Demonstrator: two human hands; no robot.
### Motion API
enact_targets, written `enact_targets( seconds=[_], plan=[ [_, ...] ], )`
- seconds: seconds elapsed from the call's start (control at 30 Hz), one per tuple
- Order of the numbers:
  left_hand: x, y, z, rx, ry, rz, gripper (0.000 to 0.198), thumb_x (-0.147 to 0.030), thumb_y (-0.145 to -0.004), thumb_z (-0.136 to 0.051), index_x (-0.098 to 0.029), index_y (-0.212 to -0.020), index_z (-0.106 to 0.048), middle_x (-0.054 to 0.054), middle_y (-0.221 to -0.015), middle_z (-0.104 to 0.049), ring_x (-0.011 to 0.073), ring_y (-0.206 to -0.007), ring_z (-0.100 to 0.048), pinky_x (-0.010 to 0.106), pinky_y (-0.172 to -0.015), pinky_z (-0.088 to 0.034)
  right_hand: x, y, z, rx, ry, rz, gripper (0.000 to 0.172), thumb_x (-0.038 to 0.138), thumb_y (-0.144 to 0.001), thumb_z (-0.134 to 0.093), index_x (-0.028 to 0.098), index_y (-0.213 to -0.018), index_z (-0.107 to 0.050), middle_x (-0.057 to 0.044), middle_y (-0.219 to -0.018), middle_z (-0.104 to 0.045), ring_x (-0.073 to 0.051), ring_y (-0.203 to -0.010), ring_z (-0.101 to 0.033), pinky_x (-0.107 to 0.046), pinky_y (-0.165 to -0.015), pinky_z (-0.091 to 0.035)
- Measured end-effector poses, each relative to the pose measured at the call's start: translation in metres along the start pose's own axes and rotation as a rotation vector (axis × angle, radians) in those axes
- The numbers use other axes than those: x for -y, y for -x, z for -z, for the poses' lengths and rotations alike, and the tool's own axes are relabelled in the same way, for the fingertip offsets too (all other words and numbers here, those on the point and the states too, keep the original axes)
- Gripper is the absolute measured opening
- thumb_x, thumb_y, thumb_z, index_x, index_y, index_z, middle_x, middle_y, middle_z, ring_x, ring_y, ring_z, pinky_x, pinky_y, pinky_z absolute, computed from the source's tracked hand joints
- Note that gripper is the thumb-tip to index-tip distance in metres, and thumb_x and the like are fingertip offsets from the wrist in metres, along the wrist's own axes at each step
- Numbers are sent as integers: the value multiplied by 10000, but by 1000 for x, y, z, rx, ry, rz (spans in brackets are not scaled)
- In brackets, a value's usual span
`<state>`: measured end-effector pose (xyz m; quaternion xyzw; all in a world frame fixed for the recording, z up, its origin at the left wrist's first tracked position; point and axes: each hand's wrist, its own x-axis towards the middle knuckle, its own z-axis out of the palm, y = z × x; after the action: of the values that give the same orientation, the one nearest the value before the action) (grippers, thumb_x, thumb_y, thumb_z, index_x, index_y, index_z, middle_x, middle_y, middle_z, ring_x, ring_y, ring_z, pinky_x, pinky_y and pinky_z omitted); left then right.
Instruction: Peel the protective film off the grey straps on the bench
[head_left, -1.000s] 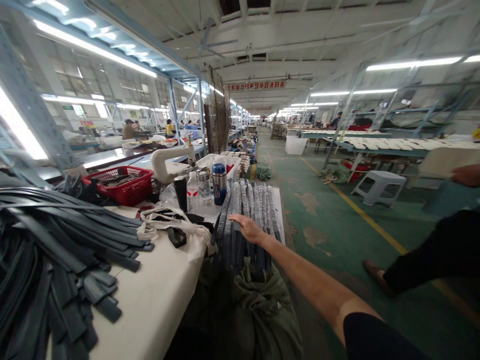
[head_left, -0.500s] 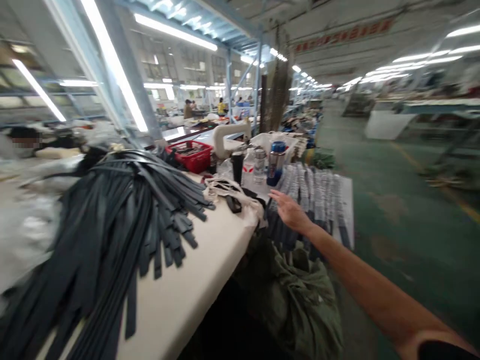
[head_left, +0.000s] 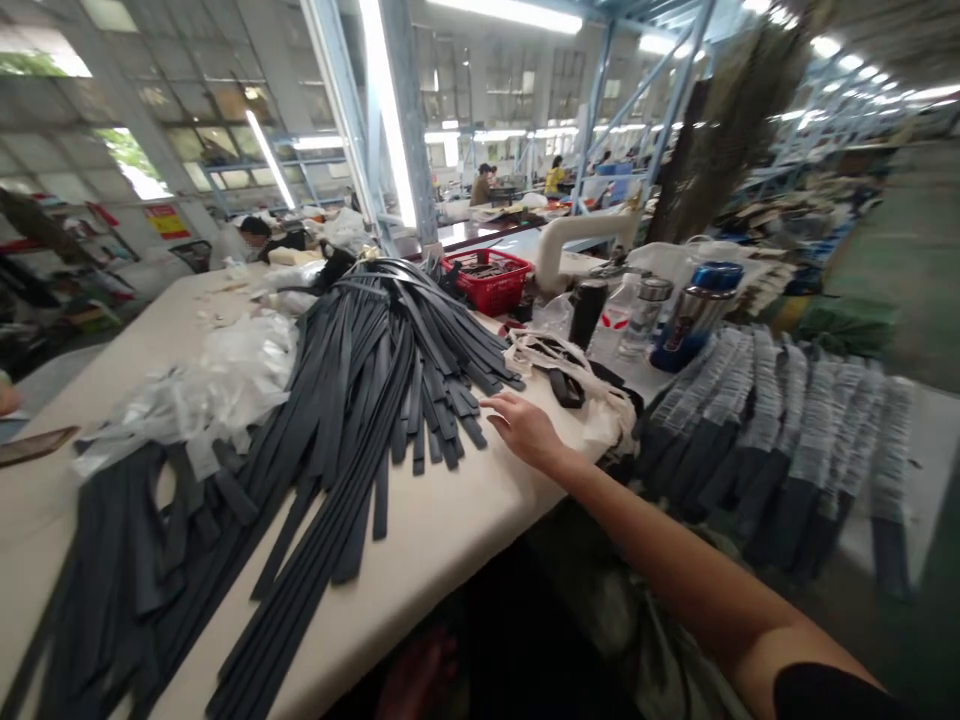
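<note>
My right hand [head_left: 523,430] reaches in over the table, its fingers loosely stretched and apart, with nothing seen in them. Its fingertips are close to the cut ends of a big bundle of dark grey flat straps [head_left: 360,370]; I cannot tell whether they touch. The straps fan out from a tied end at the back toward the table's front edge. Clear plastic wrap [head_left: 217,385] covers part of another pile of dark straps [head_left: 120,540] at the left. My left hand does not show. Below the table edge, a dim blurred shape [head_left: 420,675] looks like a foot.
The cream table [head_left: 442,540] also holds a red basket [head_left: 487,285], a white cloth bag [head_left: 600,395] and a phone-like slab [head_left: 37,445]. A blue steel flask [head_left: 694,315] and bottles stand behind. Plastic-wrapped strap bundles [head_left: 780,420] lie at right. Several people sit far back.
My view has swung left. My right hand has moved from beside the wrapped bundles at the right to the strap ends on the table.
</note>
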<state>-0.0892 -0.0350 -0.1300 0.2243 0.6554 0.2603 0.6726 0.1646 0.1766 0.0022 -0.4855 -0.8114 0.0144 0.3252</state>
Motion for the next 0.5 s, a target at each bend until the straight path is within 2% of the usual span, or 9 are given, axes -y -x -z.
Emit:
enact_targets(
  seconds=[0.07,0.1,0.17,0.27,0.33,0.43,0.5],
  plan=[
    [22,1,7,-28,53,-128,563,-765,-419,-783,-407,-852,-745,56,-1069,-758,317,-1062,-685,442,-911,-500,34,-9,-21,47,-51,135,291,108,-942,-536,204,-1184,-665,-93,-1240,-662,-213,-1091,-637,-344,-951,-510],
    [30,1,8,-36,73,-182,602,-785,-408,-770,-392,-864,-749,63,-1049,-764,315,-1022,-697,444,-914,-495,52,-11,-32,79,-76,212,301,99,-939,-545,215,-1190,-662,-83,-1267,-652,-206,-1114,-625,-338,-969,-497],
    [38,1,9,-39,94,-221,723,-813,-448,-733,-318,-975,-740,98,-1073,-756,309,-991,-700,456,-925,-488,88,-12,-54,143,-109,357,306,112,-941,-564,215,-1216,-649,-85,-1311,-631,-211,-1148,-605,-355,-991,-474],
    [37,2,8,-34,78,-262,862,-823,-490,-709,-194,-1079,-702,156,-1118,-736,305,-974,-690,444,-900,-490,135,-10,-81,225,-110,535,280,141,-945,-585,204,-1210,-650,-99,-1318,-624,-227,-1150,-593,-389,-1007,-436],
    [35,3,9,-18,56,-293,880,-828,-501,-699,-176,-1091,-694,163,-1114,-737,294,-954,-687,424,-876,-487,159,-10,-91,270,-92,622,223,147,-933,-608,203,-1137,-677,-90,-1237,-662,-222,-1094,-607,-388,-1007,-414],
    [38,7,14,15,65,-309,857,-813,-512,-711,-181,-1090,-697,152,-1100,-743,280,-936,-685,399,-854,-480,182,-14,-93,321,-59,701,78,202,-926,-640,208,-970,-704,-54,-1035,-709,-214,-979,-626,-393,-1013,-379],
    [41,11,17,32,88,-318,819,-790,-541,-719,-179,-1086,-698,150,-1094,-745,273,-928,-685,385,-835,-479,191,-20,-92,340,-42,716,113,267,-957,-610,207,-923,-700,-41,-975,-709,-209,-931,-629,-386,-1004,-370]
  ],
)
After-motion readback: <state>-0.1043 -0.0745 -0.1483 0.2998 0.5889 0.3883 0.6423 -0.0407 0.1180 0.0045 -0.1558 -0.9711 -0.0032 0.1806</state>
